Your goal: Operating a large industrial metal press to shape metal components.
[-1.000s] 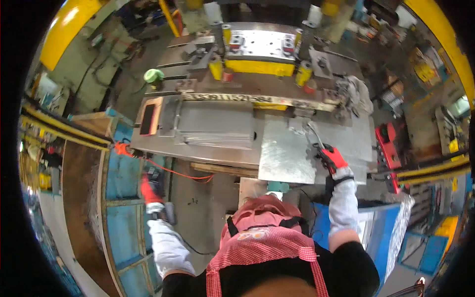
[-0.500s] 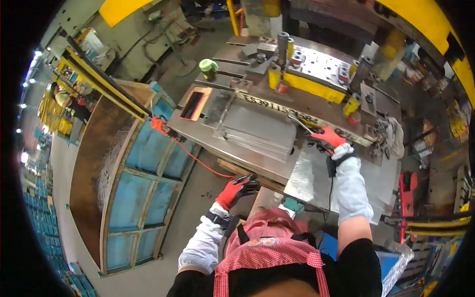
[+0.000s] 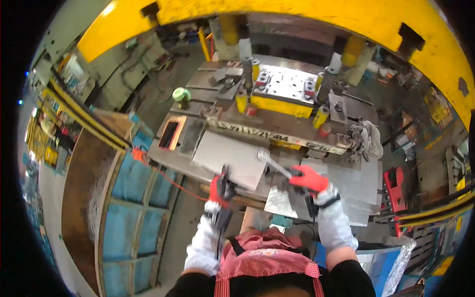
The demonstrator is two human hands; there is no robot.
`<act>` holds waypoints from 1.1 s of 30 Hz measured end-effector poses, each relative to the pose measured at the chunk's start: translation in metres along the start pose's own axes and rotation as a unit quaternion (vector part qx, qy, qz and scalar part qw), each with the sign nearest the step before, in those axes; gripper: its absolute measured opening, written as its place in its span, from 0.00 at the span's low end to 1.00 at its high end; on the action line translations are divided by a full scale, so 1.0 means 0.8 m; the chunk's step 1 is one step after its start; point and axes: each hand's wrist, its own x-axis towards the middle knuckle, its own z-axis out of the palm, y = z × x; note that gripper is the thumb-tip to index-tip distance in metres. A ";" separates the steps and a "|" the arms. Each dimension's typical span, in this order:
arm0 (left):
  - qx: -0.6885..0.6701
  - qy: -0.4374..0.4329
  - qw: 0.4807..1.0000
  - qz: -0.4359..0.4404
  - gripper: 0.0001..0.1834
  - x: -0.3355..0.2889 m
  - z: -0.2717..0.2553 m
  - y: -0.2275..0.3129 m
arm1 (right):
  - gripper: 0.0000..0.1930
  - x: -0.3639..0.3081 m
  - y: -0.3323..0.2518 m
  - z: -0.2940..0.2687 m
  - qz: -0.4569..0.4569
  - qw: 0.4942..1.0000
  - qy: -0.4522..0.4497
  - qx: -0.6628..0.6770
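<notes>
My right hand (image 3: 309, 179), in a red and black glove, is closed round a silver long-handled tool (image 3: 275, 164). The tool's rounded head is over the right side of a stack of thin grey metal sheets (image 3: 232, 154) on the press table. At the stack's front edge is my left hand (image 3: 222, 189), in the same kind of glove, fingers apart and pointing up towards the sheets. Whether its fingertips touch the metal, I cannot tell. More flat sheets (image 3: 346, 185) lie to the right of my right hand.
Behind the stack stands a die (image 3: 287, 84) with yellow sides and upright posts. A blue-sided bin (image 3: 128, 198) is at left, with an orange cable (image 3: 178, 185) beside it. A grey rag (image 3: 367, 141) lies at right. A yellow press frame (image 3: 277, 15) arches overhead.
My left hand has moved up and forward to the front edge of the stack. My right hand, still holding the tool, is nearer to me. The whole view has shifted.
</notes>
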 end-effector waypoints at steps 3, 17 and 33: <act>0.201 -0.015 0.949 0.241 0.15 -0.025 -0.020 0.012 | 0.23 -0.078 -0.037 0.032 0.085 0.977 -0.064 0.186; 0.445 -0.305 0.731 0.418 0.08 0.260 0.206 0.139 | 0.18 -0.069 -0.059 0.019 0.019 0.928 0.188 0.321; -0.169 -0.246 0.952 0.065 0.14 0.121 0.206 0.074 | 0.11 -0.039 -0.067 -0.019 0.005 0.954 0.144 0.262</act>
